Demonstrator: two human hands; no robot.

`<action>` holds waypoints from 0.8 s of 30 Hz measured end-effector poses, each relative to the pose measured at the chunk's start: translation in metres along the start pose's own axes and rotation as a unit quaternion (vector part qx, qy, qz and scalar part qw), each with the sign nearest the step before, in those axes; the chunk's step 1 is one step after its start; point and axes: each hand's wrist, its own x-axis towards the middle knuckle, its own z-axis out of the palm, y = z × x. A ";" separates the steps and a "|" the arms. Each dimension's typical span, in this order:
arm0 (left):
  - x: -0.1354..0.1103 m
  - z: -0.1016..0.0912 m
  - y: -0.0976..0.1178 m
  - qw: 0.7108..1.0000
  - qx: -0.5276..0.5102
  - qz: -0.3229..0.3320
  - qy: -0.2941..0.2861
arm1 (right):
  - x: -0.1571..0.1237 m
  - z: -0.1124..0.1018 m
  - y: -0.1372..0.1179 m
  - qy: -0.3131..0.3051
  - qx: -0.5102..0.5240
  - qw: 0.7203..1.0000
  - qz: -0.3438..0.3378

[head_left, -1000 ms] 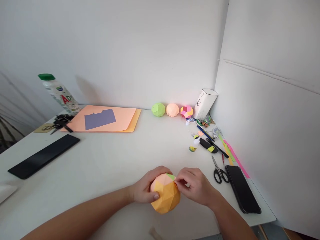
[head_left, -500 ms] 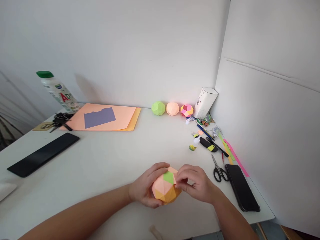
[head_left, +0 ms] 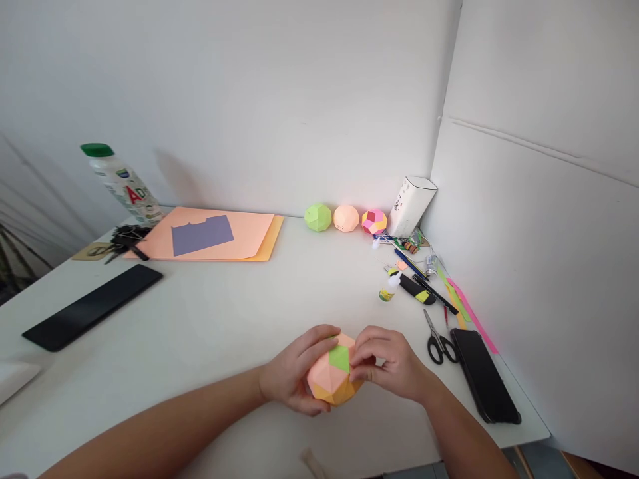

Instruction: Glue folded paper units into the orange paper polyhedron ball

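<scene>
A faceted paper ball (head_left: 327,374) in peach, orange and green hangs just above the near part of the table. My left hand (head_left: 300,369) is wrapped round its left side, fingers over the top and thumb beneath. Thumb and fingers of my right hand (head_left: 387,362) are pinched at the ball's right edge, beside the green facet. The right fingers hide that edge, so I cannot make out whether a separate flap is between them. The ball's underside is out of sight.
On the white table (head_left: 224,319), three paper balls (head_left: 346,218) line the wall. At right are a glue bottle (head_left: 387,293), a utility knife (head_left: 418,291), scissors (head_left: 437,342) and a phone (head_left: 484,376). Leftward lie a black slab (head_left: 94,307), coloured sheets (head_left: 249,236) and a bottle (head_left: 127,186).
The peach flap that stuck out by my right fingertips no longer shows; those fingers now press closer against the ball's edge. The whole view has shifted slightly. My left hold is unchanged.
</scene>
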 end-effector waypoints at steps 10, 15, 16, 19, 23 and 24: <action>0.000 0.000 0.001 0.999 0.039 0.015 0.023 | 0.001 -0.004 0.000 0.021 0.065 0.993 0.096; 0.001 0.000 0.002 0.998 0.062 0.012 0.024 | 0.002 -0.001 0.000 0.042 0.090 0.987 0.124; 0.002 0.000 0.002 0.997 0.066 0.016 0.020 | 0.002 0.000 0.000 0.044 0.090 0.987 0.124; 0.003 0.001 0.003 0.996 0.082 0.024 0.006 | 0.002 0.001 0.000 0.044 0.084 0.988 0.125; 0.004 0.000 0.005 0.996 0.092 0.008 0.006 | 0.002 0.000 0.000 0.053 0.082 0.989 0.113; 0.004 0.000 0.005 0.996 0.090 0.002 0.011 | 0.002 0.000 0.000 0.059 0.078 0.990 0.106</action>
